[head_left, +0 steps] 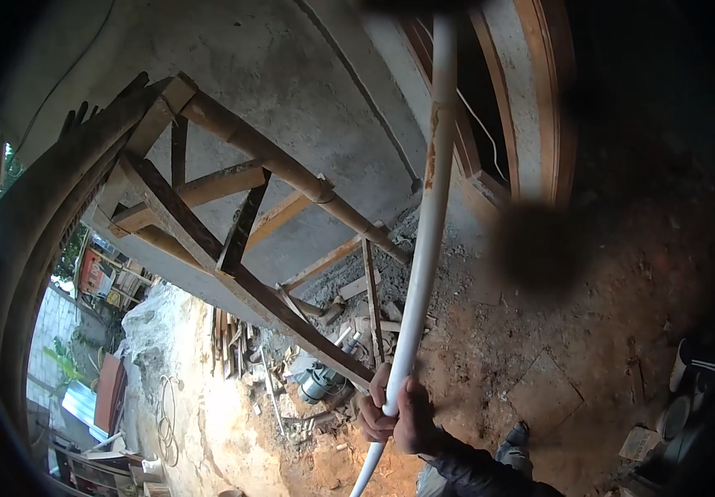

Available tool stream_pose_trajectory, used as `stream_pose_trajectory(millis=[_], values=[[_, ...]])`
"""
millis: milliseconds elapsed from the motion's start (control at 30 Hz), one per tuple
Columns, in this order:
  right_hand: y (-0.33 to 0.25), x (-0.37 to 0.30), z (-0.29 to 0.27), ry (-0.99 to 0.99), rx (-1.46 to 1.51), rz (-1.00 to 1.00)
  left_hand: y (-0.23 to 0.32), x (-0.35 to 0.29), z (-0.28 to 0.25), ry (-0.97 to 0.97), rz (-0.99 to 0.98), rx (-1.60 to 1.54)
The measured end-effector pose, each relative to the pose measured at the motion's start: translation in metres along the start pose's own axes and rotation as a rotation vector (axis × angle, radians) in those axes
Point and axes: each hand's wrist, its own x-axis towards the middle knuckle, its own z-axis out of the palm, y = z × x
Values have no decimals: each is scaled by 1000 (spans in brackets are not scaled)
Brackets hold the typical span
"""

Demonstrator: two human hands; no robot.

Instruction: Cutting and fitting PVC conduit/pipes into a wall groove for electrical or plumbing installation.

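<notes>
- Head view: a long white pipe spans from the upper edge to the lower edge, over the dirt floor and past the wooden frame; I cannot tell whether they touch.
- Right hand grips it low in view, fingers curled around from the left, thumb pressed along the right side. The left hand is out of view.
- It looks like hollow plastic, so probably light for its length, firm under the fingers but whippy overall; some curve may be the lens.
- The smooth wall could twist or slip; the brown stain may feel rougher.
- A full wrap near the balance point should suit best, though both ends are hidden.
</notes>
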Motion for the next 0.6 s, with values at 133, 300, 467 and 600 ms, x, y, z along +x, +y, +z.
stream_pose_trajectory(millis=[133,300,467,600], values=[[-40,63,43,-135,-134,158,-48,-24,22,-79,15,-52],[-47,161,59,-183,-315,207,-99,-27,67,-254,-59,-131],[-113,203,25,-35,-372,52,-182,-6,203,-14,57,-171],[-75,248,54,-138,-381,215,-150,6,167,-396,46,-158]])
